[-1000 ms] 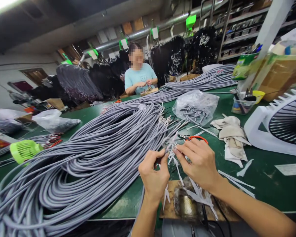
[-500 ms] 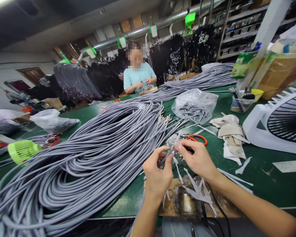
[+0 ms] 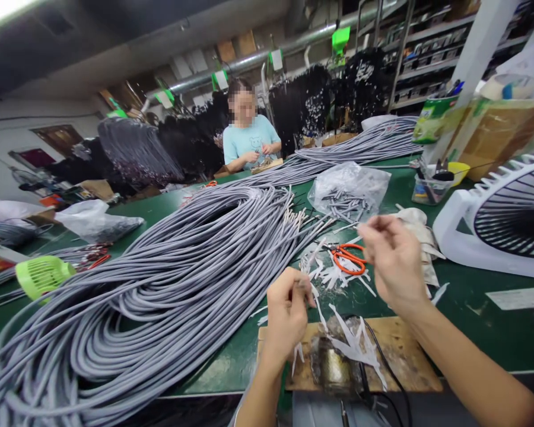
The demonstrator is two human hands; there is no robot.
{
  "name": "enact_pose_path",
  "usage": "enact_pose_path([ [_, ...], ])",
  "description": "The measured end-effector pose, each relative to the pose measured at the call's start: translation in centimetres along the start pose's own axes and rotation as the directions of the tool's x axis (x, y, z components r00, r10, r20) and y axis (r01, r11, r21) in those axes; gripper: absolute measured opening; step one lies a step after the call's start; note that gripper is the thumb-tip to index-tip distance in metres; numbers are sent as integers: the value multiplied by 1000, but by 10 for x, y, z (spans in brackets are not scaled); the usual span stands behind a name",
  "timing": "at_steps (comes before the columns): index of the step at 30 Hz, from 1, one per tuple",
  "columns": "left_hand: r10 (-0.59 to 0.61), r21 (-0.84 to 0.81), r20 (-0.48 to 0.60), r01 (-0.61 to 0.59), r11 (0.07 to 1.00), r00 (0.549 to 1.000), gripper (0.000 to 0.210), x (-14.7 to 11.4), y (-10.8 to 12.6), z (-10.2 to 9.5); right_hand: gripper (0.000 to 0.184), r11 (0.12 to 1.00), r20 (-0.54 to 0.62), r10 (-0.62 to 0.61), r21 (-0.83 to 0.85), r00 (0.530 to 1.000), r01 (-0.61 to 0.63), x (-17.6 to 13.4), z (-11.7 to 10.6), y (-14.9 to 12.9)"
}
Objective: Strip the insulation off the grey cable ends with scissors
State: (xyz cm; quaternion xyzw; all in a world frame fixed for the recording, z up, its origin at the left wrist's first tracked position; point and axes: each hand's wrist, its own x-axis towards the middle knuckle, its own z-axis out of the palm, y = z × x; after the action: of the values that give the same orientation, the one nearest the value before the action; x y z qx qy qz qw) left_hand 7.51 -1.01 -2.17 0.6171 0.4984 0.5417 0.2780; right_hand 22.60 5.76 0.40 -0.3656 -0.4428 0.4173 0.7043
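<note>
My left hand (image 3: pixel 289 311) is closed, its fingers curled around the end of a grey cable that they mostly hide. To the right and higher, my right hand (image 3: pixel 394 264) is raised off the table with thumb and fingers pinched together; what sits between them, if anything, is too small to name. Between the two hands lie orange-handled scissors (image 3: pixel 347 258) among white scrap strips (image 3: pixel 331 274). Below them, a brass-coloured metal cylinder (image 3: pixel 336 369) rests on a wooden board (image 3: pixel 407 347), with white strips hanging over it. A large bundle of grey cables (image 3: pixel 160 284) spreads beside my left hand.
A plastic bag of short grey pieces (image 3: pixel 350 193) sits beyond the scissors. At right stand a white fan (image 3: pixel 456 231), a crumpled cloth (image 3: pixel 416 222) and a clear tool tub (image 3: pixel 431 190). A green fan (image 3: pixel 43 274) lies at left. Across the table a co-worker (image 3: pixel 249 139) handles small parts.
My right hand has come away from my left, moving right and up. My left hand has turned and curled more tightly, covering the grey cable. The scissors and scraps now show between them.
</note>
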Motion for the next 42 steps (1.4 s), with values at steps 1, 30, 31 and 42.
enact_pose_path([
  [1,-29,-141,2,29,990,1000,22,0,0,0,19,998,87,61,-18,994,-60,-1,1,1],
  [30,8,-409,-133,-62,911,991,38,0,7,-1,16,959,444,-182,-117,878,258,-41,9,-4],
  [31,16,-388,-135,-68,919,991,37,-1,7,-1,19,977,493,-130,-82,860,194,-42,10,-3],
  [42,-120,-322,17,119,939,993,25,-3,5,4,33,999,267,48,-14,963,-47,-12,3,-4],
])
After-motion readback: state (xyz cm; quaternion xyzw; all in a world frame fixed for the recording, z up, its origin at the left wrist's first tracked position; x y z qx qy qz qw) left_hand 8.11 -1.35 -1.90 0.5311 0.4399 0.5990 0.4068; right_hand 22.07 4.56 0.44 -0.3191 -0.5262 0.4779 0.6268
